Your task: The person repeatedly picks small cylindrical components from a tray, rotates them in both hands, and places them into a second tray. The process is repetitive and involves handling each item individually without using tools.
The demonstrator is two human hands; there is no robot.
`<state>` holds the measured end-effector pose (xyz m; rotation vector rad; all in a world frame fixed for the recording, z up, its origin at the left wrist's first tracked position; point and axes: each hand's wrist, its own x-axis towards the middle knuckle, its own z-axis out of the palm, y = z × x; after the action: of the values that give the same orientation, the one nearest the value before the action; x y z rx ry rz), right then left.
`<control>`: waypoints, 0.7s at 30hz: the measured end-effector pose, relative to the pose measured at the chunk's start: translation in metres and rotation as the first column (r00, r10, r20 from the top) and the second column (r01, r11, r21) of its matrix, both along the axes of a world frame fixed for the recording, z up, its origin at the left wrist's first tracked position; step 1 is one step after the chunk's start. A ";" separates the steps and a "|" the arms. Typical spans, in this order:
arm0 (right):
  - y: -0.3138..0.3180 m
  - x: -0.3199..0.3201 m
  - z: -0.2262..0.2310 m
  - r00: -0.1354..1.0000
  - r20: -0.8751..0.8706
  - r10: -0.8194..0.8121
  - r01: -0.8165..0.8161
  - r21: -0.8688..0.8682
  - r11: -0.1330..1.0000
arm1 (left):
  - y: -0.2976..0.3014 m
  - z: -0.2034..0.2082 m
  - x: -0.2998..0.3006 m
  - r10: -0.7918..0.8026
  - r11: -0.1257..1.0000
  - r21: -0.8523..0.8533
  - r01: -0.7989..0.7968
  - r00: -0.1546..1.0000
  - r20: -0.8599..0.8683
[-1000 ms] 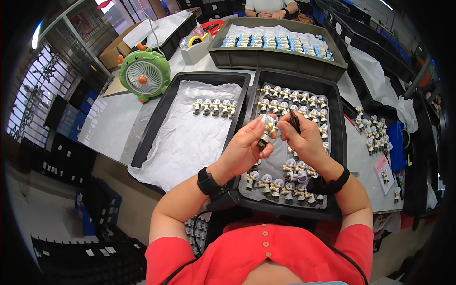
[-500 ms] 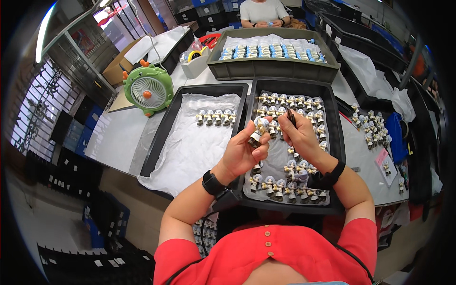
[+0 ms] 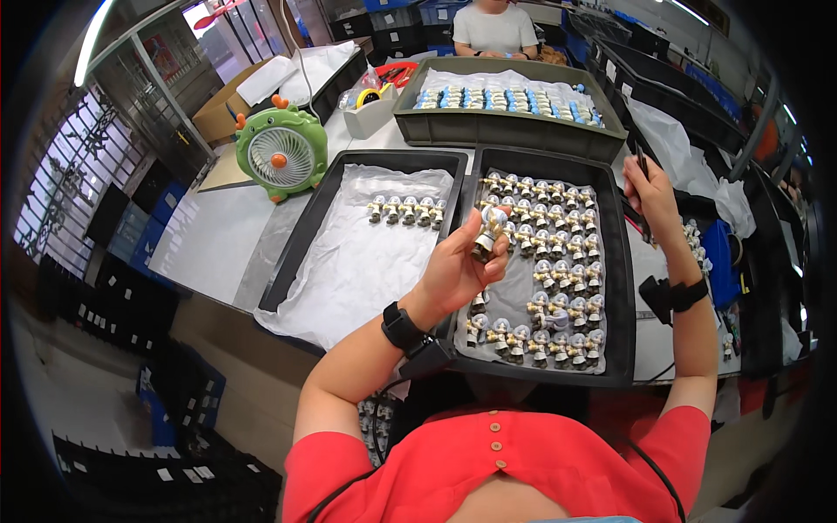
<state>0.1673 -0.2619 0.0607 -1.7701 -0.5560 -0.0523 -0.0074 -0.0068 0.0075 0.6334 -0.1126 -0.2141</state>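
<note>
My left hand (image 3: pixel 455 272) holds a small figurine (image 3: pixel 490 232) upright between thumb and fingers, with a pale cap, gold-toned middle and dark base. It is above the left part of a black tray (image 3: pixel 620 288) where similar figurines (image 3: pixel 567 275) stand in rows on a pale liner. My right hand (image 3: pixel 652 199) is raised beyond that tray's right edge, its fingers closed around a slim dark tool (image 3: pixel 641 160) whose kind I cannot make out. Left of it, a second black tray (image 3: pixel 401 158) lined with white sheeting carries one short row of figurines (image 3: pixel 406 210).
A green animal-shaped fan (image 3: pixel 281 155) stands at the left. Behind the trays is a grey-green bin (image 3: pixel 514 133) of blue-and-white pieces. A blue container (image 3: pixel 720 261) and more figurines (image 3: pixel 694 240) are at the right. Across the table sits a person in white (image 3: pixel 494 30).
My right hand has moved away from the figurine, up and to the right, still holding the dark tool. My left hand keeps the figurine and has shifted slightly right in the picture.
</note>
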 end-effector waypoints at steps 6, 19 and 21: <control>-0.112 0.067 -0.129 0.980 -0.088 -0.176 0.075 -0.664 0.744 | -0.002 -0.002 0.003 -0.038 0.999 -0.007 0.039 0.999 0.032; -0.029 0.010 -0.010 0.992 0.063 0.113 -0.082 -0.366 0.927 | -0.005 0.002 0.003 0.107 0.991 0.083 -0.109 0.994 0.028; 0.006 -0.020 0.018 0.968 0.073 0.242 -0.230 -0.143 0.963 | -0.008 0.005 0.003 0.150 0.982 0.114 -0.150 0.989 0.015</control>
<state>0.1470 -0.2560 0.0784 -1.8249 -0.8499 0.0731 -0.0043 -0.0149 0.0120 0.7536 -0.0589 -0.0730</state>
